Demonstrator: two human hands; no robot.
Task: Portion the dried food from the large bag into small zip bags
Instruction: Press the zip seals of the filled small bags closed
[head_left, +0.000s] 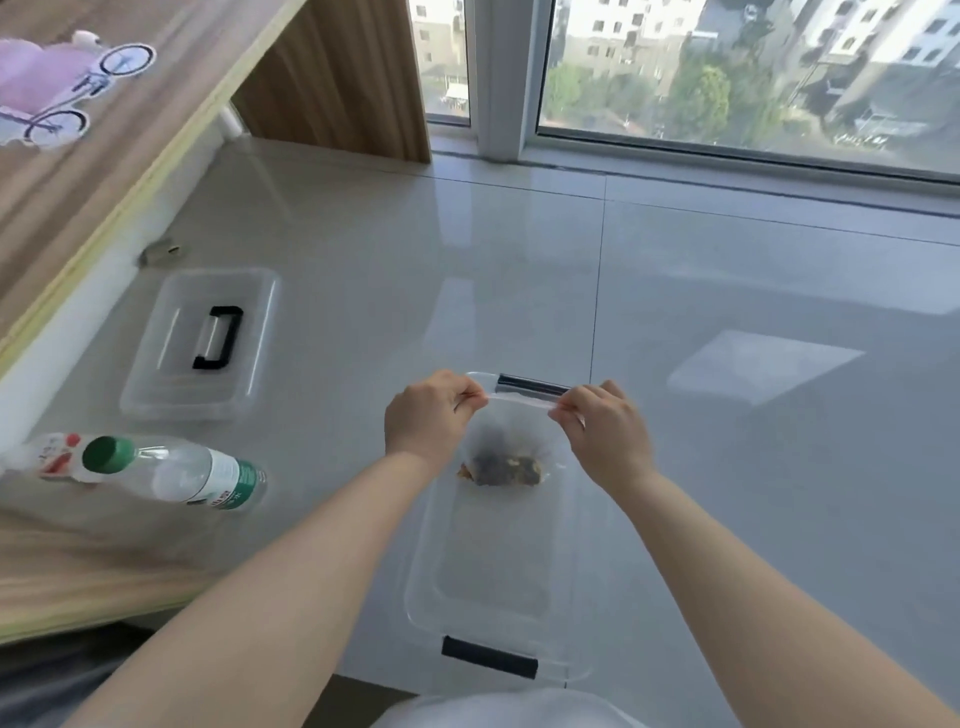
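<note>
Both hands pinch the small zip bag (511, 441) by its top strip, left hand (428, 415) and right hand (602, 431) at opposite ends, strip running crosswise, dried food (506, 470) hanging above the clear box (431, 597).

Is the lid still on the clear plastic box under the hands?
No, the clear box is open, and its lid with the black handle lies apart on the floor.

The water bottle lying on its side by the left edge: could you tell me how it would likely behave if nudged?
The water bottle lies on its side on a glossy floor, so it would probably roll readily. It looks clear and mostly empty, hence likely light. Its thin plastic would probably dent under a firm squeeze.
</note>
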